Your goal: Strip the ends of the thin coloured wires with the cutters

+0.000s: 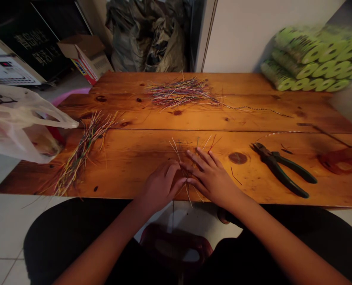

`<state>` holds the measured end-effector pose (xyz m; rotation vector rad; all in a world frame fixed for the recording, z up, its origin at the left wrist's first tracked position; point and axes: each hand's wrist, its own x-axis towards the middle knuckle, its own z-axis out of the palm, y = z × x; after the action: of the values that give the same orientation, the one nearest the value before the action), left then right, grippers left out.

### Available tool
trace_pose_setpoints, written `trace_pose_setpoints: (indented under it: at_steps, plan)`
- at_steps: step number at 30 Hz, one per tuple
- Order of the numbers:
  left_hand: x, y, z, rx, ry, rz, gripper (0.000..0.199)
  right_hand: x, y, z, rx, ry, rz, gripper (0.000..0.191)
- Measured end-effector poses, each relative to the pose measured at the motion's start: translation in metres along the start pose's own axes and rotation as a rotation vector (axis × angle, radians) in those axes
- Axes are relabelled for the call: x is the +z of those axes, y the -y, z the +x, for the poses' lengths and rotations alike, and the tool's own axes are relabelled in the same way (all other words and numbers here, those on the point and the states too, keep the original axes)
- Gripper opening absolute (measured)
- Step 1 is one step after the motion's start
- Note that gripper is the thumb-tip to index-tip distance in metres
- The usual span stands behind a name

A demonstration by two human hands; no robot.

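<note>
Knotty pine planks of the counter (140, 158) stretch before me, and a loose bunch of thin coloured wires (176, 148) stands out at its near edge, between my 2 hands. My left hand (161, 186) curls, its fingers (173, 170) pressed together against the strands, though I cannot tell whether they pinch any. My right hand (211, 178) lies open, its fingers (201, 156) spread among the wires. Left of them lies a long sheaf of wires (84, 154), beside a white plastic bag (18, 122). Farther ahead sits a heap of wires (178, 93). Right of my hands rest green-handled pliers (288, 170).
</note>
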<state>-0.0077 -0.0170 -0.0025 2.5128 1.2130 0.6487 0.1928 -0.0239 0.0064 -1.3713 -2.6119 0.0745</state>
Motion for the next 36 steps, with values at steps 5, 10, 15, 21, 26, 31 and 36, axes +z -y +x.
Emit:
trace_pose_setpoints:
  at_steps: [5,10,15,21,26,31,36]
  plan:
    - [0.000,0.000,0.000,0.004,0.008,-0.001,0.022,0.001,0.000,0.000,0.011,0.004,0.003,0.044]
    - [-0.002,-0.001,0.000,0.040,0.035,-0.036,0.020,0.002,-0.001,0.000,0.007,-0.006,0.016,0.042]
    - [-0.002,-0.003,0.001,0.036,0.055,-0.021,0.019,0.002,-0.001,0.000,0.038,-0.026,0.037,0.041]
    - [-0.001,-0.003,-0.002,0.030,0.032,-0.013,0.020,0.000,0.001,0.000,0.024,-0.034,0.034,0.047]
    - [-0.008,-0.001,0.000,-0.144,-0.044,-0.113,0.022,0.002,0.001,0.000,0.044,-0.044,0.030,0.048]
    - [-0.016,0.035,0.057,-0.219,-0.184,-0.005,0.030,0.009,-0.001,0.001,0.055,-0.092,0.018,0.054]
    - [0.003,0.072,0.144,-0.083,0.022,0.274,0.049,0.012,-0.002,-0.001,0.056,-0.095,0.037,0.058]
